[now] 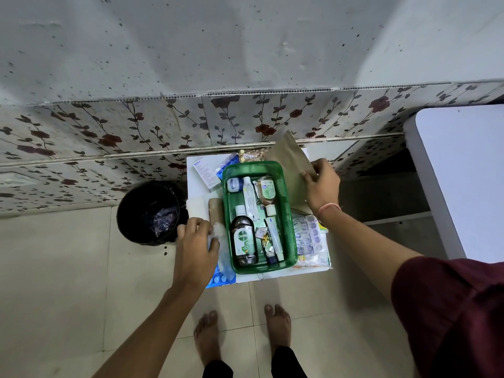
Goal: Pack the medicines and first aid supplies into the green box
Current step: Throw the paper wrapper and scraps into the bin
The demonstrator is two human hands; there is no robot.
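Note:
The green box (289,214) stands on a small white table (249,277). Inside lie a brown Dettol bottle (243,239), a small amber bottle (266,192), a round white jar (234,184) and several tubes. My right hand (321,184) grips a brown paper bag (293,162) tilted up just right of the box. My left hand (195,245) closes on a clear plastic packet (219,232) at the box's left side. Blister strips (309,237) lie right of the box, a white carton (206,173) behind it to the left.
A black waste bin (152,211) stands on the floor left of the table. A white surface (461,173) juts in at the right. A flowered tile wall (136,137) runs behind. My bare feet (242,334) stand before the table. A blue blister pack (221,279) lies under my left wrist.

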